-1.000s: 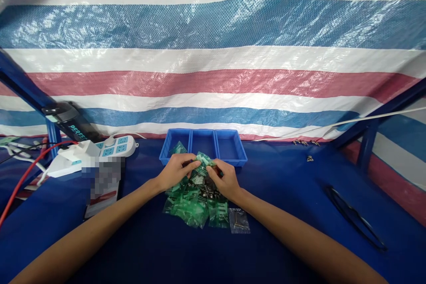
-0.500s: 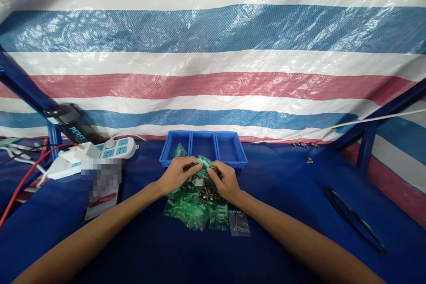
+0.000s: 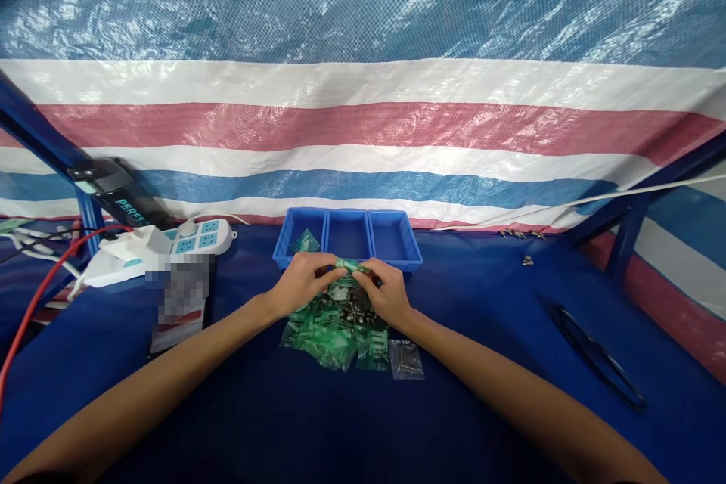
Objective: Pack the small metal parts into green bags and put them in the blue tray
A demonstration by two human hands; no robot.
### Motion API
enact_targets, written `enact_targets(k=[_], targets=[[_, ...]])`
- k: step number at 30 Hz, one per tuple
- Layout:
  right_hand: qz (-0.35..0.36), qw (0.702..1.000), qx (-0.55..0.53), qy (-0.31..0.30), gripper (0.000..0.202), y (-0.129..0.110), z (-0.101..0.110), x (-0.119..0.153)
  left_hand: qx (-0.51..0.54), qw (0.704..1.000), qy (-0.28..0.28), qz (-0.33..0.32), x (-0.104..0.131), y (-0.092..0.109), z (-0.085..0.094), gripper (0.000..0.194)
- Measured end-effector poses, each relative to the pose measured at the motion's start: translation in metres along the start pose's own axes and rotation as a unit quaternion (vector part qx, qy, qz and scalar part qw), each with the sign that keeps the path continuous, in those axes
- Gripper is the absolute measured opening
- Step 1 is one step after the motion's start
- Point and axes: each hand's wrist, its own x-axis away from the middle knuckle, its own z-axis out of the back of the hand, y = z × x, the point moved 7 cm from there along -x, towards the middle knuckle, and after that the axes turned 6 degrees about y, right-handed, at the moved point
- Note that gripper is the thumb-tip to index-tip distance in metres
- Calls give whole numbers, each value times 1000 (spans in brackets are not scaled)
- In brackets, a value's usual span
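Between my two hands is a small green plastic bag [image 3: 350, 265]. My left hand [image 3: 300, 280] pinches its left end, and my right hand [image 3: 386, 293] pinches the right end. Below them lies a pile of green bags [image 3: 323, 340] with dark metal parts [image 3: 357, 306] among it. A clear bag with small pins [image 3: 406, 360] lies at the pile's right. Just beyond my hands stands a blue three-compartment tray [image 3: 395, 266]; a green bag [image 3: 306, 242] sits in its left compartment.
At the left are a white power strip [image 3: 218, 237], a black bottle [image 3: 122, 193], a red cable [image 3: 42, 287] and a partly blurred phone [image 3: 181, 318]. Black glasses [image 3: 598, 355] and small metal pieces [image 3: 527, 261] lie at the right. A striped sheet [image 3: 363, 125] hangs behind.
The view has tilted down slightly, so the table items sit higher in the picture. The held green bag now looks flatter and narrower between my fingers; both hands still grip it.
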Motion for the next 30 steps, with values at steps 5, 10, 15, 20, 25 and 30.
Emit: enact_targets(k=[5,10,15,20,25,30], targets=[[-8,1000,2,5,21,1,1,-1,-55,998,32,6,2,2,1,35],[-6,1000,8,-12,28,-3,-3,3,-61,998,-3,21,1,4,-3,29],[10,999,7,-35,34,-4,-7,6,-75,996,-23,-33,5,6,-7,34],[11,998,22,-52,33,-3,-9,8,-82,995,-9,-50,5,7,-6,40],[-9,999,25,-34,35,-1,-6,5,-144,985,-13,-97,7,13,-4,31],[-5,999,18,-29,37,-5,-6,3,-167,978,44,-119,0,14,24,30]])
